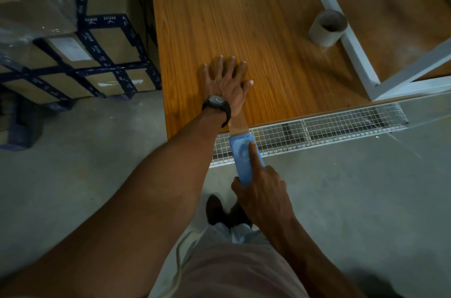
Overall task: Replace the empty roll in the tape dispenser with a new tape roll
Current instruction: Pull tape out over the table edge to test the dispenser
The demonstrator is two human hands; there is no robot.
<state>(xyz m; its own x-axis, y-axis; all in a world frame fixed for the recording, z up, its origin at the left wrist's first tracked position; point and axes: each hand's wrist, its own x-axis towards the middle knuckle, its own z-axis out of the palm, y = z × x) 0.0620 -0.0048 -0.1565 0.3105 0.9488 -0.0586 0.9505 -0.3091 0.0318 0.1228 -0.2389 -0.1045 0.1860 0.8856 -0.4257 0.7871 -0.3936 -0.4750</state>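
Note:
My right hand (262, 190) grips a blue tape dispenser (245, 158) just off the near edge of the wooden table (219, 17), with the index finger laid along its top. A strip of brown tape (238, 124) runs from the dispenser's front onto the table edge. My left hand (225, 82), wearing a dark watch, lies flat on the table with fingers spread, pressing on the far end of that strip. An empty cardboard tape core (327, 27) stands upright at the table's far right.
A white metal frame (351, 44) rests on the table at the right, touching the core. A wire mesh tray (317, 130) hangs along the table's near edge. Stacked cardboard boxes (97, 51) with dark blue tape stand on the floor to the left.

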